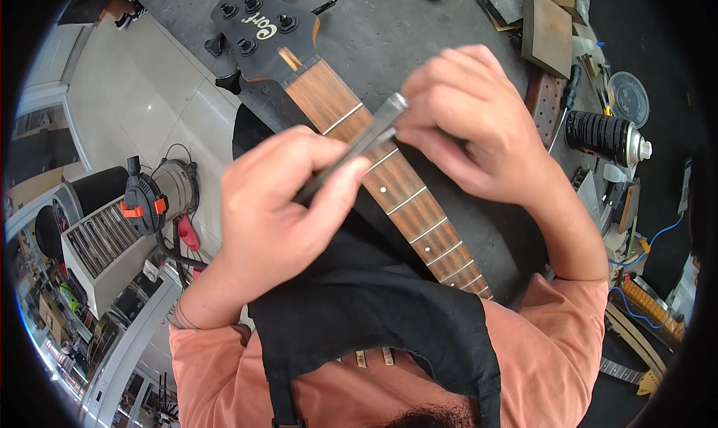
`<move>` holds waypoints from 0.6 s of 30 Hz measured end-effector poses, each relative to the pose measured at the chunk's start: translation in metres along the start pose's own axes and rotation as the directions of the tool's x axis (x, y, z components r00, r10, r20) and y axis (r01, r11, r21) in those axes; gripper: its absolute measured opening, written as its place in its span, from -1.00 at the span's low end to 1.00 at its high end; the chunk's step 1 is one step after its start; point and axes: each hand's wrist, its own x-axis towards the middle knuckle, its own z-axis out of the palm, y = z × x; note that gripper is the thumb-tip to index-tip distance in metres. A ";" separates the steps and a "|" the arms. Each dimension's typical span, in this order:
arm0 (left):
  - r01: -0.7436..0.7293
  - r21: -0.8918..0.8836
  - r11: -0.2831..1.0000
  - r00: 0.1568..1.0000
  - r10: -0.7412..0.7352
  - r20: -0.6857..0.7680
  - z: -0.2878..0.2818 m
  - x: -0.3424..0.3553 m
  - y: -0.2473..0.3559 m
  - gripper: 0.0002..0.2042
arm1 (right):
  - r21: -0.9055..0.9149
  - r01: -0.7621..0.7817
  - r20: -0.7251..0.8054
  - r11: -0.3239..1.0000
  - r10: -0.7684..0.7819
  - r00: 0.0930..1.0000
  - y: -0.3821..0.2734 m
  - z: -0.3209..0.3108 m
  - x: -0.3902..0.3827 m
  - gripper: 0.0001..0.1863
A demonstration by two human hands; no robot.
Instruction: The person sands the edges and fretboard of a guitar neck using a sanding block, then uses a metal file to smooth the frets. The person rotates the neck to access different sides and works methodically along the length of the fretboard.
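A bass guitar neck lies slantwise on the dark bench, its black headstock [235,33] at the far left and its brown fretboard [325,95] running toward my body. My left hand [277,204] is closed round a narrow grey metal tool [381,125], held over the upper frets. That tool has a bright rounded end and looks a little blurred; its exact kind is unclear. Close to the bright end, my right hand [475,121] has its fingers curled in and thumb bent. What sits between those fingers, if anything, is hidden.
Wooden and metal blocks [550,32] crowd the far right of the bench [449,24]. A black spray can [598,135] lies on its side there, beside a round clear lid [628,99]. On the floor at left stands a vacuum cleaner [176,189] with orange clips.
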 end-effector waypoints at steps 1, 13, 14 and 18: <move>-0.011 0.036 0.999 0.997 0.014 -0.072 0.001 0.002 -0.002 -0.89 | 0.011 0.005 -0.025 1.000 -0.005 1.000 0.004 0.003 0.006 -0.77; -0.356 0.241 0.903 0.934 0.354 0.055 0.003 -0.002 -0.005 -0.68 | 0.046 -0.010 -0.041 0.999 0.012 0.999 -0.006 0.004 -0.015 -0.78; -0.347 0.205 0.915 0.938 0.345 0.043 0.005 -0.002 -0.005 -0.69 | 0.048 -0.018 -0.032 0.999 0.020 0.999 -0.008 0.003 -0.018 -0.74; -0.262 0.132 0.956 0.965 0.256 0.055 0.004 -0.003 -0.005 -0.75 | 0.056 -0.040 -0.032 0.998 0.042 0.999 -0.007 0.005 -0.017 -0.75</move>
